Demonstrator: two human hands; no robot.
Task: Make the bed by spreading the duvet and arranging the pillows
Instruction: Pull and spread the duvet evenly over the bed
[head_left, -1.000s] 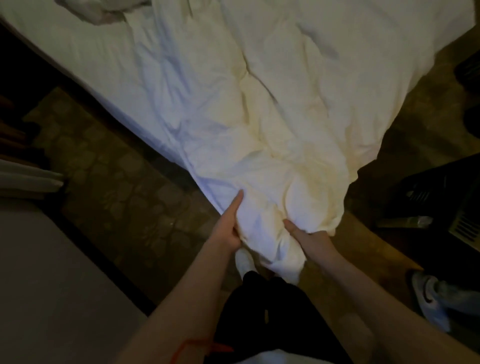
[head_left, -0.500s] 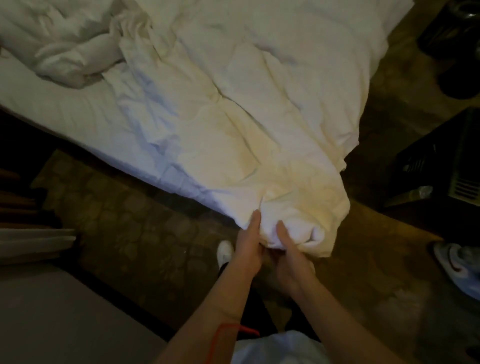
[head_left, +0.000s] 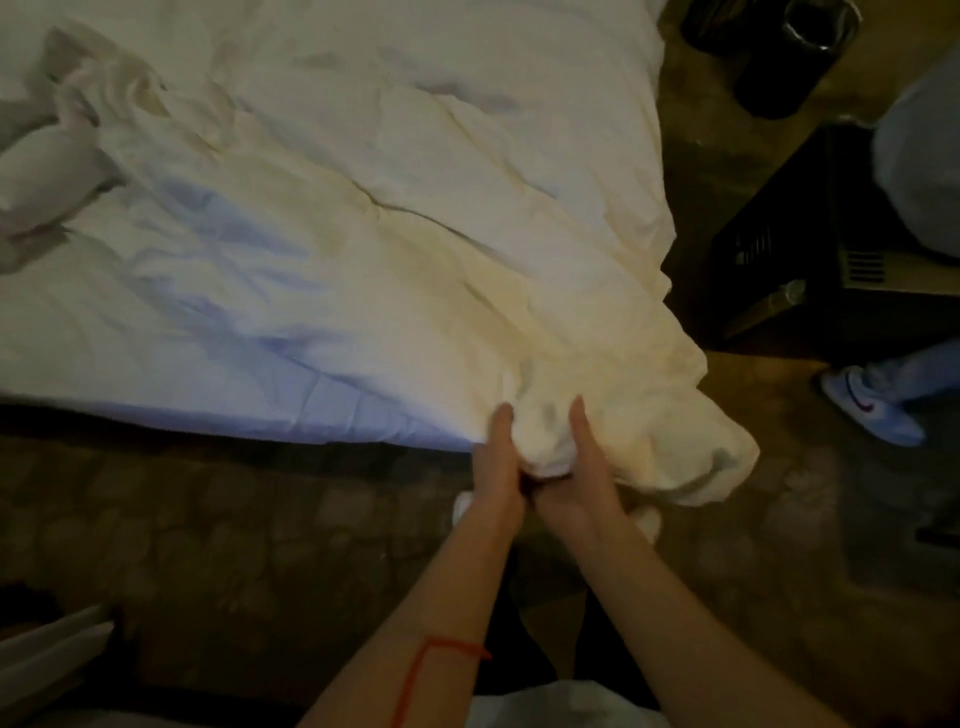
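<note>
A white, wrinkled duvet (head_left: 395, 208) covers most of the bed and hangs off its near right corner. My left hand (head_left: 496, 467) and my right hand (head_left: 576, 467) sit close together at that corner, both gripping a bunched fold of the duvet, thumbs on top, fingers hidden underneath. At the far left edge lies a crumpled white bundle (head_left: 47, 171); whether it is a pillow or bedding I cannot tell. The mattress edge (head_left: 234, 410) runs across the view just left of my hands.
Patterned brown carpet (head_left: 234, 545) fills the floor in front of the bed. Another person's white shoe (head_left: 872, 410) and pale clothing stand at the right. A dark cabinet (head_left: 810, 270) and a black bin (head_left: 779, 57) lie right of the bed. White fabric (head_left: 41, 654) shows at lower left.
My hands have come together on the duvet corner from being apart. The view has swung, so the bed edge now runs level and more of the bed's left side shows.
</note>
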